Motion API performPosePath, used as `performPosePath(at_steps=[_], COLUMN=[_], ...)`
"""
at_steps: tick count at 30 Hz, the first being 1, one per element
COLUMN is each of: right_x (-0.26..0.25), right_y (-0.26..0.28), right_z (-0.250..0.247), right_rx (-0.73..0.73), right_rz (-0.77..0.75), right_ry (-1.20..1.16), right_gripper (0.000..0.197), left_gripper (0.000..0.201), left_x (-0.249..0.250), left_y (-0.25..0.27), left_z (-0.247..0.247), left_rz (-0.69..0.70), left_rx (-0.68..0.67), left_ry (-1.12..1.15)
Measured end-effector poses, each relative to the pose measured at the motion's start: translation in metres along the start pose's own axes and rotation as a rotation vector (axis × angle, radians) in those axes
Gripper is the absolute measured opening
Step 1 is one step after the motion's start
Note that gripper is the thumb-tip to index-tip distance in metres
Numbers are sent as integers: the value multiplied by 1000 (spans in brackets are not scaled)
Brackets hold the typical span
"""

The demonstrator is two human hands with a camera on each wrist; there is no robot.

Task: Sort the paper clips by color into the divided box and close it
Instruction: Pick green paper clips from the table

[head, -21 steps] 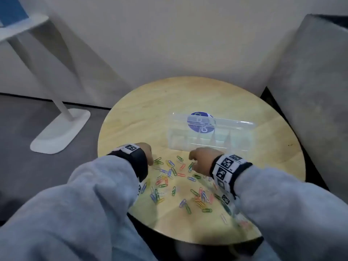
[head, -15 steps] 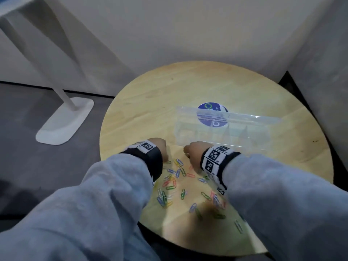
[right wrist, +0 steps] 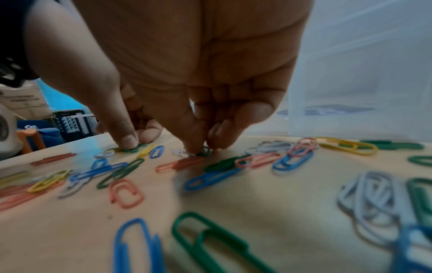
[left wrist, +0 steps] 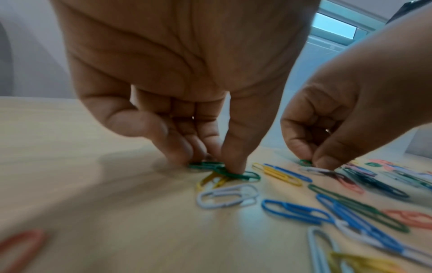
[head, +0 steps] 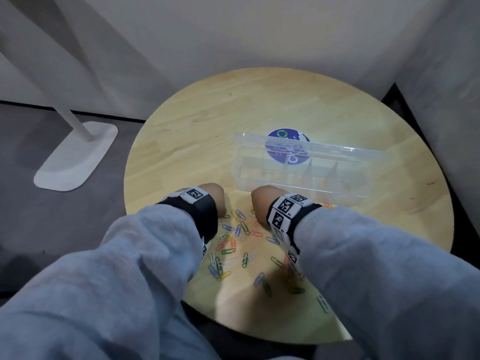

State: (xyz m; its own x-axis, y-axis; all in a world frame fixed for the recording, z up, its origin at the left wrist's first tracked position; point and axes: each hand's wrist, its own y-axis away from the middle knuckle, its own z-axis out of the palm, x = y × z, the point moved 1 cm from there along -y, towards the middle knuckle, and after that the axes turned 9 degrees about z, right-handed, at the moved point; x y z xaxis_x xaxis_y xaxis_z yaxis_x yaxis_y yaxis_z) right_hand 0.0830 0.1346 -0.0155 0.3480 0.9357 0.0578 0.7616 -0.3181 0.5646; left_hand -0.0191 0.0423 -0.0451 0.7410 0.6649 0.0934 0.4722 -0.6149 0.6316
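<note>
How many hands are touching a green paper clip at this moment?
2. The left hand pinches green clips on the table; the right hand pinches one green clip nearer the box.

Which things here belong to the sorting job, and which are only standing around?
Belong to the job:
- coloured paper clips, loose on the round wooden table
- clear divided box, lid open
- left hand, fingertips on a green clip
- right hand, pinching a green clip

Only standing around:
- blue round sticker
- white stand base
</note>
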Motion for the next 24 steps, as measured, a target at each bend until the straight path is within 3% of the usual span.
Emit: performPosePath(at_steps=[2,3,4,5,7,9,11,14,16,20,24], right_x=[-7,-9,-6,-5,-1,-2,0,15,28,40,39], right_y=[0,-2,-5,-1,0,12,25,30,32,38,42], right_z=[-1,2,5,2,-1,-7,-15,-9,-1,15,21], right_rx=[-251,-352,-357,-326,-78,83,198,215,94,-222,-345], right_rz=[-288,-333,-219,-72,109,107,67,124,167,197,182], right_ry=[-89,-61,34,102,33,-77,-277,-648,-965,-1490,-1802], right_gripper=[26,21,20,22,14,10,18,30,24,31,26], left_gripper=[29,32,34,35,34,33,32,29,13,28,24], left_x=[-4,-5,-5,-5,-6,-5,-3,-3,-8,-19,-17], left_y=[1,2,5,5,7,8,11,18,26,34,46], left_z=[1,1,1,2,2,3,2,-2,-6,-12,-14], left_rz=[16,17,15,10,-1,-9,-3,15,23,127,117], left_rx=[29,37,31,24,31,10,-12,15,80,84,93], left_ry=[11,25,36,43,42,51,32,51,192,739,1295])
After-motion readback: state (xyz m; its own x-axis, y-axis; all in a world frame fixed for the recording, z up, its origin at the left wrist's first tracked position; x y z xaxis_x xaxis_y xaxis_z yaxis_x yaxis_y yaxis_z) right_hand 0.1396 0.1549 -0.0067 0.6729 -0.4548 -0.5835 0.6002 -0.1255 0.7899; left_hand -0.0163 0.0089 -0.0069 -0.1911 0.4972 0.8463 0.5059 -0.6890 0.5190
